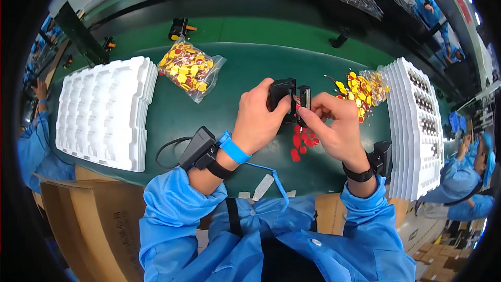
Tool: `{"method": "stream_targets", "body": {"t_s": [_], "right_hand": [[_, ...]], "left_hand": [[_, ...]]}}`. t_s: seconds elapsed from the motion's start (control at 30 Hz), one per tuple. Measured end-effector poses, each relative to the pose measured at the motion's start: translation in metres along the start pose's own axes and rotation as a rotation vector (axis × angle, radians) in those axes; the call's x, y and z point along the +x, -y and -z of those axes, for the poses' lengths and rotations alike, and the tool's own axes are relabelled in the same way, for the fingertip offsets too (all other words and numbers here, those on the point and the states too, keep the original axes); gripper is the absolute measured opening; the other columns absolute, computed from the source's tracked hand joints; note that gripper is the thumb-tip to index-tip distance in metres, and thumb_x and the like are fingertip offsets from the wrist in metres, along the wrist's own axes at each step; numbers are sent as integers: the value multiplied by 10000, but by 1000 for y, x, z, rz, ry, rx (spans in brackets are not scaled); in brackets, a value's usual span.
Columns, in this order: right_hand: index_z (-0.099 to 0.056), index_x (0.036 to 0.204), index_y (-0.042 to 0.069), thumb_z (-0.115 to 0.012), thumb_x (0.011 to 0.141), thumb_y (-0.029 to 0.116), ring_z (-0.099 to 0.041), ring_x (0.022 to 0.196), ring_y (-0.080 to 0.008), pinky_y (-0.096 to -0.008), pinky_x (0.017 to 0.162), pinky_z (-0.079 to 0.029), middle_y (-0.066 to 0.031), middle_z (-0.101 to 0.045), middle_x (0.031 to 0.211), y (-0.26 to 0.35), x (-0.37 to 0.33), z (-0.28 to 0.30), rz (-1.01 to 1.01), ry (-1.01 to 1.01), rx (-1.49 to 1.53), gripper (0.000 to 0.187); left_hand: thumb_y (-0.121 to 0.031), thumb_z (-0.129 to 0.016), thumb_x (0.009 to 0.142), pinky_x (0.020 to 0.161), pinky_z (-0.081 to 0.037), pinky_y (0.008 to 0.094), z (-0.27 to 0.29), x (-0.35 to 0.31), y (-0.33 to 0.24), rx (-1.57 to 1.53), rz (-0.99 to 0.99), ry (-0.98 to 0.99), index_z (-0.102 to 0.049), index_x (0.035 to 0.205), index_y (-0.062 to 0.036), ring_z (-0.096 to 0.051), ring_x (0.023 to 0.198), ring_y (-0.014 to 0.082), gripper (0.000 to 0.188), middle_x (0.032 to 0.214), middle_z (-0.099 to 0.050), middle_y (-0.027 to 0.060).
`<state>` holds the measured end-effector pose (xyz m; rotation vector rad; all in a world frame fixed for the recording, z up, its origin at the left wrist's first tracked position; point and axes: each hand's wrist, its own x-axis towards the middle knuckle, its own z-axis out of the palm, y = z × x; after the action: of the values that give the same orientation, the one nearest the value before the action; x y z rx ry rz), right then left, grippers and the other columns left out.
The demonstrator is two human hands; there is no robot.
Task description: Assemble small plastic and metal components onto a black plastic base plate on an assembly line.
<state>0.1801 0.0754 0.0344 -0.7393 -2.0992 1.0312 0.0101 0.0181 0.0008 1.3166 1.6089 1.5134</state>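
Over the middle of the green mat, my left hand point(259, 116) grips a black plastic housing point(281, 93) between thumb and fingers. A narrow black piece with a metallic inner strip point(304, 98) stands open alongside the housing; whether the two are joined I cannot tell. My right hand point(336, 125) is closed in a pinch at this piece, its thumb against the lower part. Whatever its fingertips hold is too small and hidden to name. Below the housing lie several loose red discs point(297, 143).
A clear bag of yellow and red wired discs point(189, 69) lies at left, another spilled pile point(360, 89) at right. White foam trays point(102, 109) are stacked on the left, with more trays point(412, 130) holding small parts on the right. A coiled blue wrist cord point(279, 183) hangs near the front edge.
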Motion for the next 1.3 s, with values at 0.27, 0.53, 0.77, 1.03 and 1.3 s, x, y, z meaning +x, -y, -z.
{"method": "stream_targets", "body": {"t_s": [0.27,0.53,0.77,1.03,1.3], "right_hand": [[-577,736,-32,-700,873,71,-467,485,-37,-222,444,-324,-8,-549,546,-20,17,-3,-73,80,-7,211],[-601,742,-16,-691,895,71,-609,528,-80,-213,473,-452,-18,-600,594,-20,18,0,-252,114,343,198],[-611,753,-14,-669,919,74,-569,477,-80,-224,463,-475,-21,-586,581,-36,16,-3,-302,121,535,197],[-621,763,-23,-669,918,56,-594,500,-87,-230,493,-517,-34,-600,592,-36,14,-1,-267,138,489,180],[-624,786,-27,-666,922,57,-614,528,-88,-225,505,-523,-34,-617,620,-35,10,-4,-312,152,613,165]], "left_hand": [[-143,-670,890,496,-372,285,0,-3,6,-1,-48,-32,-586,919,57,-466,561,77,218,635,-570,65],[-155,-640,886,515,-447,395,-1,-1,1,-8,-43,-37,-537,817,43,-612,542,335,233,630,-598,200],[-163,-653,887,514,-443,391,-9,-4,3,47,-67,-47,-531,818,40,-613,543,331,247,628,-592,198],[-172,-634,916,496,-410,369,-7,-3,4,1,-51,-13,-538,823,43,-551,501,259,253,611,-566,174],[-176,-616,927,509,-407,363,-3,0,12,-160,72,15,-538,829,45,-530,507,227,254,606,-552,167]]}}
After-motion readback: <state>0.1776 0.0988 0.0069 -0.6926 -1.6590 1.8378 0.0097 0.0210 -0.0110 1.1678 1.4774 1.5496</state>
